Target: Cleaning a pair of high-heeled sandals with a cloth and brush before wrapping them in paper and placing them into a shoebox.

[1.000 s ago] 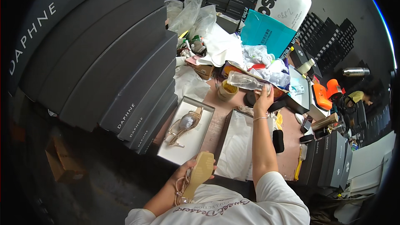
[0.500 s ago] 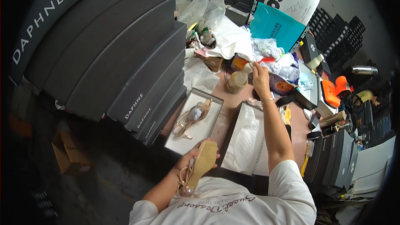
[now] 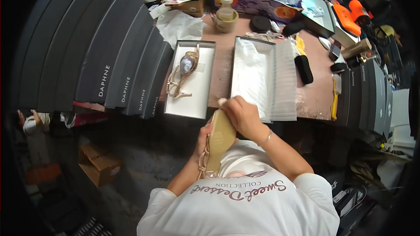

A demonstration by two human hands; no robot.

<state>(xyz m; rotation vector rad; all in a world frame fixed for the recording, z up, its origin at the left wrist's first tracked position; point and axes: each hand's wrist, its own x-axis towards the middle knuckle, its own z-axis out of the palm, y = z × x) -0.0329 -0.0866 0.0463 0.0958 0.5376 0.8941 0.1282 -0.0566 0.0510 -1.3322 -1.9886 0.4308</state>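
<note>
A strappy sandal (image 3: 221,137) is held in front of my chest, its tan sole turned up and its toe pointing away from me. My left hand (image 3: 202,142) is closed around its left side, over the straps. Against the toe end of the sole, my right hand (image 3: 245,116) is pinched on a small pale wad (image 3: 222,102), mostly hidden by the fingers. A matching rose-gold sandal (image 3: 187,67), with grey-white stuffing in it, lies in an open white-lined box (image 3: 202,100). To its right, another shoebox (image 3: 236,57) holds white tissue paper (image 3: 253,74).
Dark shoeboxes (image 3: 116,61) are stacked high at left, with more (image 3: 367,87) at right. A capped bottle (image 3: 226,11) stands in a small tub (image 3: 232,26) behind the boxes. Orange tape dispenser (image 3: 345,19) sits back right. A cardboard carton (image 3: 98,164) is on the floor.
My right hand has come back from beside the bottle to the sole's toe end, carrying the pale wad. My left hand still holds the sandal. The view has tilted downward.
</note>
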